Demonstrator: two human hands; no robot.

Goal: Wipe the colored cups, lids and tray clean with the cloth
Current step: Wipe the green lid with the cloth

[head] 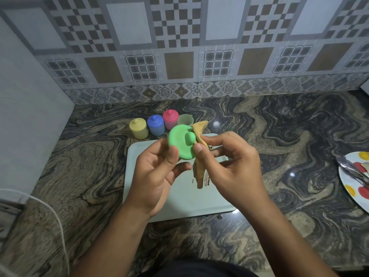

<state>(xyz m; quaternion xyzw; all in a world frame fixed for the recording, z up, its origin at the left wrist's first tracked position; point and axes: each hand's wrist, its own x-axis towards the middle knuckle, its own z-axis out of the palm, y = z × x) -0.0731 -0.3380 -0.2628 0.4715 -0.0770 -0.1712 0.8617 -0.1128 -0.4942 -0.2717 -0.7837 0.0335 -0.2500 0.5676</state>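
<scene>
Green plastic fills my left grip (157,172): the green lid (179,146), knob side facing me, is pinched at its rim between thumb and fingers. My right grip (231,164) is closed on the tan cloth (199,174), with thumb and forefinger pressing a fold of it against the lid's right edge, just beside the knob. One end of the cloth sticks up above both grips and the other hangs below them.

Under the grips lies the pale tray (179,206) on the marbled desk (279,132). Beyond the grips, past the tray's far edge, stand the yellow cup (139,128), the blue cup (156,124) and the pink cup (170,119), each lidded, and the pale green cup (185,119), lidless, just behind the lid I hold.

Well to the right of my right grip sits a spotted plate (349,188) with metal tongs (351,169) on it. A white cable (58,216) runs well left of my left grip.
</scene>
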